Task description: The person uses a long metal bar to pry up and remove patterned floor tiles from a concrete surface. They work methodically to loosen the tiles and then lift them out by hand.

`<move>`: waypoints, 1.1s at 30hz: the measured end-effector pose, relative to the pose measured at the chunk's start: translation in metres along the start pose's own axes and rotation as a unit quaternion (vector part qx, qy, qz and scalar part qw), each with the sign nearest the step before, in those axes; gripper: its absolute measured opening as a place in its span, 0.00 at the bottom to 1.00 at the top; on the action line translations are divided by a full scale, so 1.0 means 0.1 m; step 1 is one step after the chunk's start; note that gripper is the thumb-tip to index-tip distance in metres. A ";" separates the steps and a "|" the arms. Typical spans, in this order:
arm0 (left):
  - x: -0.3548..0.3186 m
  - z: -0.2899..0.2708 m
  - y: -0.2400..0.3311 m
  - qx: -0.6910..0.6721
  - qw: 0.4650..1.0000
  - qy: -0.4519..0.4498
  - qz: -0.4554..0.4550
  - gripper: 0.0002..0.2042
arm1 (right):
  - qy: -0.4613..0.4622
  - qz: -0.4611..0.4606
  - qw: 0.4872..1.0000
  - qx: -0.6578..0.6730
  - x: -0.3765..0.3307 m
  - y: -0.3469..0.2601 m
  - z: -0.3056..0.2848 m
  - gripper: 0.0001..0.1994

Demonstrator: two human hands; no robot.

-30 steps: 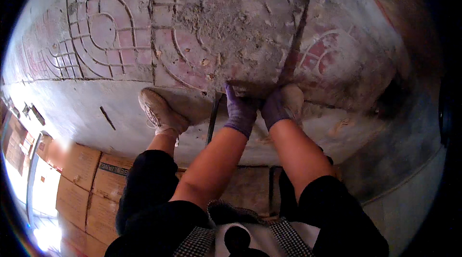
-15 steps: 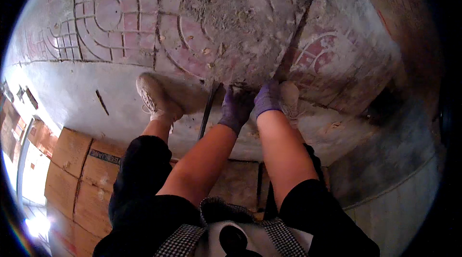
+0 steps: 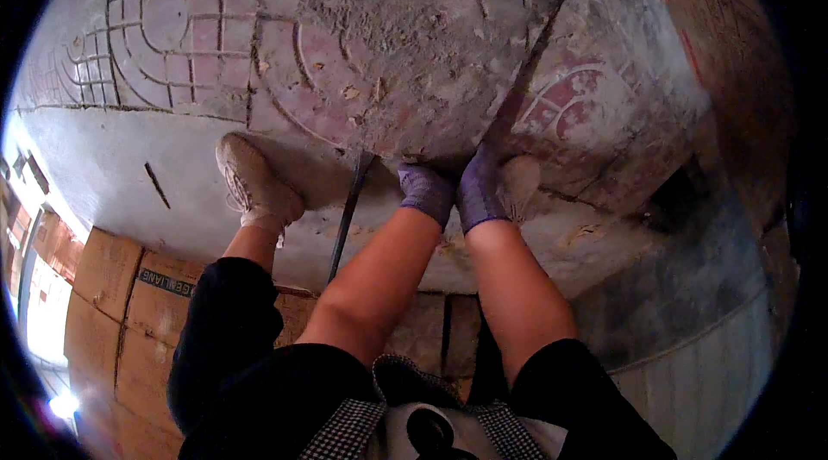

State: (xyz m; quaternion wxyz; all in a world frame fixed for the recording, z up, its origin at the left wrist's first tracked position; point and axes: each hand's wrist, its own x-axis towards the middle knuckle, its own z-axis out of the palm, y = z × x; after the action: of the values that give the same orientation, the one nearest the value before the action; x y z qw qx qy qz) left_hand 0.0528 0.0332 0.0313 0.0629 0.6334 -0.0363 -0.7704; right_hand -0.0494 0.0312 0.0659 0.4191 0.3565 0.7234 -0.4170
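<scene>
Both hands wear purple knit gloves and are close together at the near edge of a patterned, dirt-caked paving slab. My left hand is closed at the slab's edge, its fingertips hidden in the dark gap there. Beside it, my right hand curls at the same edge, near the slab's right corner, with its fingertips also out of sight. A thin dark bar slants to the left of my left hand, its far end at the slab's edge.
My beige shoes stand either side: the left shoe on grey concrete, the right shoe beside my right hand. Brown cardboard boxes are stacked at lower left. Another slab lies right of a dark gap.
The view has shifted, so the slab, bar and left shoe appear further left. My left hand is farther from the bar and closer to my right hand.
</scene>
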 end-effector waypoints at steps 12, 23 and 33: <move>-0.12 0.03 0.12 0.138 0.990 0.002 0.003 0.27 | 0.014 0.110 0.977 0.181 -0.23 -0.31 0.12 0.36; -0.52 0.51 0.76 0.829 0.549 -0.078 0.077 0.21 | 0.015 0.091 0.991 0.101 0.48 0.69 -0.41 0.36; -0.11 -0.59 0.37 0.481 0.824 -0.056 0.294 0.17 | 0.091 0.070 0.993 -0.033 -0.12 0.00 -0.05 0.36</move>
State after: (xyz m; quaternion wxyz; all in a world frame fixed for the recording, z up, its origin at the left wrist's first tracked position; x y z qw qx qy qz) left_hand 0.1150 -0.0006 0.0351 -0.0287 0.4982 -0.5904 -0.6343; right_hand -0.0465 0.0341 0.0783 0.3907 0.4289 0.7453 -0.3286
